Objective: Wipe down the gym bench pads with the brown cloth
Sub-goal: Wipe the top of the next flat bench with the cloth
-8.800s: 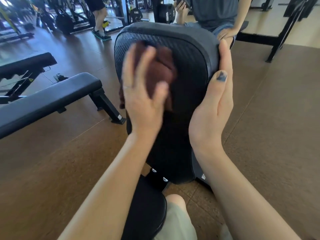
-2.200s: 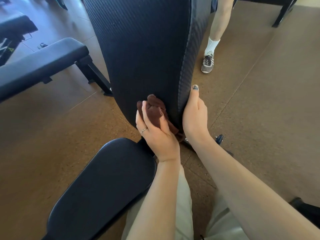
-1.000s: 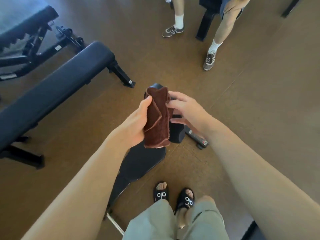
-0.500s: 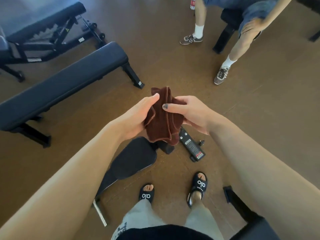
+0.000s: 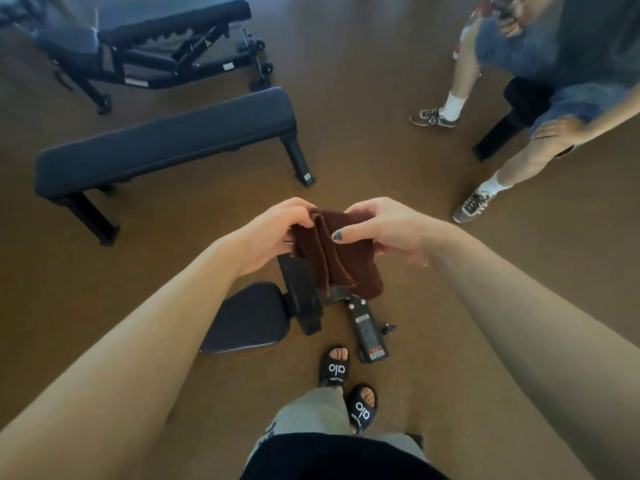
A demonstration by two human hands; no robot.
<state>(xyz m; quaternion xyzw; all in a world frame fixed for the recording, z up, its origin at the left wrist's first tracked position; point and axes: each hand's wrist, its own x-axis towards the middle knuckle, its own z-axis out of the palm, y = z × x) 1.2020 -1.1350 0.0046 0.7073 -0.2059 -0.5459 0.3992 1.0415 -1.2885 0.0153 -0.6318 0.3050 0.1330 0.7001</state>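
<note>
I stand over a small black bench and look straight down. The brown cloth (image 5: pixel 341 258) hangs folded in the air between both hands. My left hand (image 5: pixel 277 233) grips its left edge and my right hand (image 5: pixel 384 230) pinches its upper right edge, thumb on top. Below the cloth lies the bench's black seat pad (image 5: pixel 247 318); its upright back pad (image 5: pixel 301 292) is seen nearly end-on and is partly hidden by the cloth. Neither hand touches a pad.
A long flat black bench (image 5: pixel 166 143) stands to the upper left, an adjustable bench (image 5: pixel 166 43) behind it. A person (image 5: pixel 540 81) sits on another bench at the upper right, feet on the brown floor. My sandalled feet (image 5: pixel 346 389) stand beside the bench's base bar (image 5: pixel 367 334).
I have left the back pad, stood up and taken the cloth in both hands. In the last second the hands have spread apart slightly and the view has swung further over the bench.
</note>
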